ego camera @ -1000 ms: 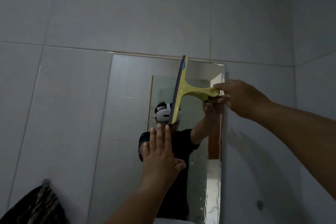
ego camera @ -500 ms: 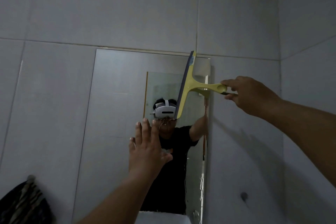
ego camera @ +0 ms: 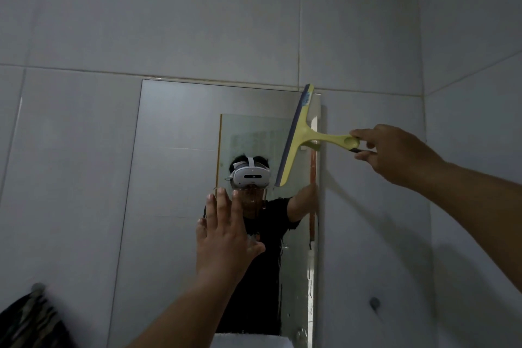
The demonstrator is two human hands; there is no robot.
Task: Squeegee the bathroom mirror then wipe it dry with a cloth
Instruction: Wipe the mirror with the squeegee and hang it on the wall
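Squeegee (ego camera: pixel 299 135): blade near-vertical against the mirror's (ego camera: pixel 180 178) upper right edge, placed for a sideways stroke.
Right hand (ego camera: pixel 395 155): closed on the handle end.
Left hand (ego camera: pixel 226 234): spread flat, apparently bracing on the glass.
Droplets: visible low on the mirror; squeegeeing judged unfinished.

Dim room, large grey wall tiles (ego camera: pixel 169 22) meeting at a corner.

A wall of large pale grey glazed tiles (ego camera: pixel 197 22) carries everything here, meeting a second tiled wall in a corner at the right. Fixed flat against it is a tall rectangular frameless mirror (ego camera: pixel 175 178). A dark patterned cloth (ego camera: pixel 31 319) hangs from a small round grey peg (ego camera: pixel 38 287) at lower left; another such peg (ego camera: pixel 374 302) sits right of the mirror.
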